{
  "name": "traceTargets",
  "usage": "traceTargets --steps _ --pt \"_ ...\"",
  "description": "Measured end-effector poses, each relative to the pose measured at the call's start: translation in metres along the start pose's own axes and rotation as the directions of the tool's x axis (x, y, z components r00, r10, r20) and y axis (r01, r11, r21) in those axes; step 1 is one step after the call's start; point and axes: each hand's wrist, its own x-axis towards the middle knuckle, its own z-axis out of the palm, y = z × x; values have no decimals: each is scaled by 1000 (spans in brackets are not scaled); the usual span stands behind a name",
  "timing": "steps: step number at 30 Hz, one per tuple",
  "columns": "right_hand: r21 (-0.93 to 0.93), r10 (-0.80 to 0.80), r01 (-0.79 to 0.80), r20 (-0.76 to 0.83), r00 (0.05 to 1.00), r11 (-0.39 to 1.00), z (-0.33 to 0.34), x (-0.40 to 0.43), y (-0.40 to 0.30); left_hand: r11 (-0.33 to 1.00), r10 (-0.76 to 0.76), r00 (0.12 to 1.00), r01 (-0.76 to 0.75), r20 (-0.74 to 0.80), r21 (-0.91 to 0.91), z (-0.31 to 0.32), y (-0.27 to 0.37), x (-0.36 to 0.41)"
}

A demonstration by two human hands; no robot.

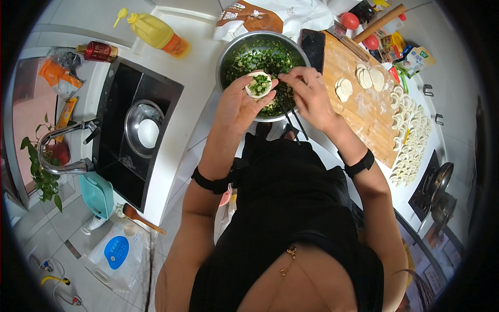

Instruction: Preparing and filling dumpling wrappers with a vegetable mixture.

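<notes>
In my left hand [242, 97] lies a round dough wrapper [252, 93], held over a steel bowl. A mound of chopped green filling [259, 84] sits on the flat, unfolded wrapper. My right hand [312, 95] is just to its right, over the bowl's right side, its fingers curled and apart with nothing seen in them. The steel bowl [220, 64] contains more green filling [253, 58]. Two black chopsticks [295, 126] lean across its near rim below my right hand; their upper ends are hidden in the filling or behind the hand.
A floured wooden board [360, 117] at right bears stacked wrappers [366, 77]. Beyond it stand rows of folded dumplings [411, 136]. A phone [313, 48] lies beside the bowl, an oil bottle [158, 33] left of it. The sink [117, 128] is at far left.
</notes>
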Motion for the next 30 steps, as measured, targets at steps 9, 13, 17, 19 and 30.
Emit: traceTargets --steps 9,13,17,19,30 --pt "113 -136 146 -88 987 983 1 7 -11 997 -49 997 53 65 -59 -2 -5 2" --pt "98 -182 193 -110 977 976 2 10 -10 999 16 997 -19 80 40 7 -13 0" --pt "163 -104 123 -118 987 979 2 12 -17 980 92 987 -113 131 164 -1 -19 2" --pt "296 29 15 -142 989 955 3 13 -21 962 133 977 -167 164 215 1 -21 2" --pt "609 339 -227 -74 938 760 0 19 -32 555 313 867 -499 388 666 16 -10 -9"
